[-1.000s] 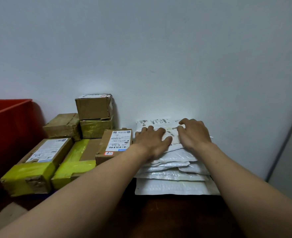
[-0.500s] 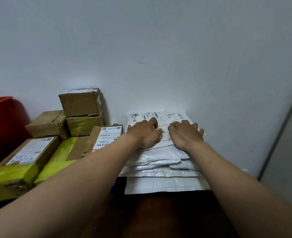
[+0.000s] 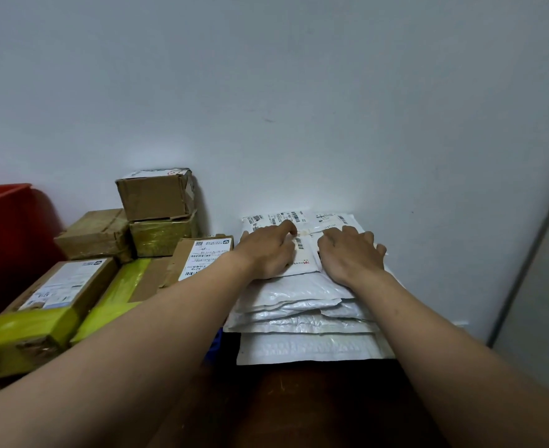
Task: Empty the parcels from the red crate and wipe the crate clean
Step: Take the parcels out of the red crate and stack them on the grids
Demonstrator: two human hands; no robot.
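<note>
surface: dark brown top (image 3: 315,402); on it: stack of white mailers (image 3: 299,347), right; cardboard boxes (image 3: 53,295) just beside, left

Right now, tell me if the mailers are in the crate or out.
Out: mailers stacked by the wall under left hand and right hand; crate apart, far left.

L grip (image 3: 268,253), R grip (image 3: 350,255) parted atop mailers (image 3: 299,297).

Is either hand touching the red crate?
No, the left hand and right hand both rest on the white mailers, away from the red crate.
</note>
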